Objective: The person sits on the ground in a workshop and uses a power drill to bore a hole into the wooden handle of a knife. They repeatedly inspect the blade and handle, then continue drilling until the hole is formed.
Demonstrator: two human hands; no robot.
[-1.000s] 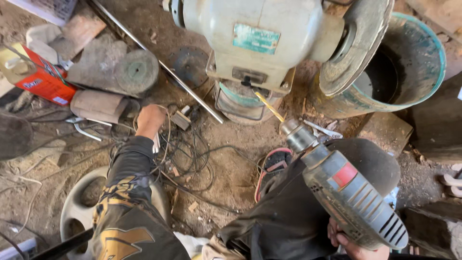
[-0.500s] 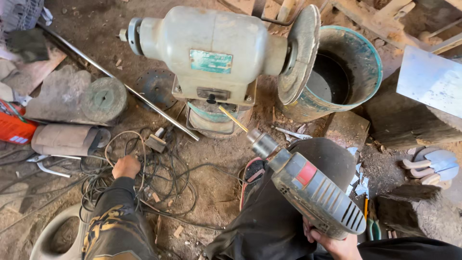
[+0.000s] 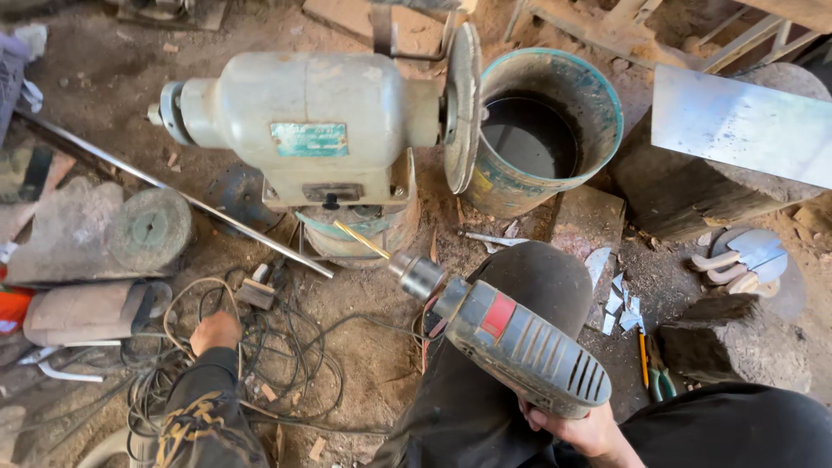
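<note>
My right hand (image 3: 576, 429) grips the handle of a grey electric drill (image 3: 511, 338) with a red patch, held over my right knee. Its gold bit (image 3: 362, 240) points up-left toward the base of a pale bench grinder (image 3: 321, 130) with a grinding wheel (image 3: 464, 108) on its right end. My left hand (image 3: 217, 331), in a dark patterned sleeve, reaches down into a tangle of dark cables (image 3: 260, 355) on the dirt floor. Its fingers are curled among the wires; whether they hold one I cannot tell.
A teal metal bucket (image 3: 598, 95) with dark liquid stands right of the grinder. A shiny metal sheet (image 3: 737, 126) lies on a block at the right. A long steel rod (image 3: 173, 195), grinding discs (image 3: 147, 227) and tools lie left. Pliers (image 3: 659, 381) lie by my right leg.
The view has shifted so the grinder and bucket sit lower and more central. My left hand has drawn back toward me into the cables. The drill stays in my right hand.
</note>
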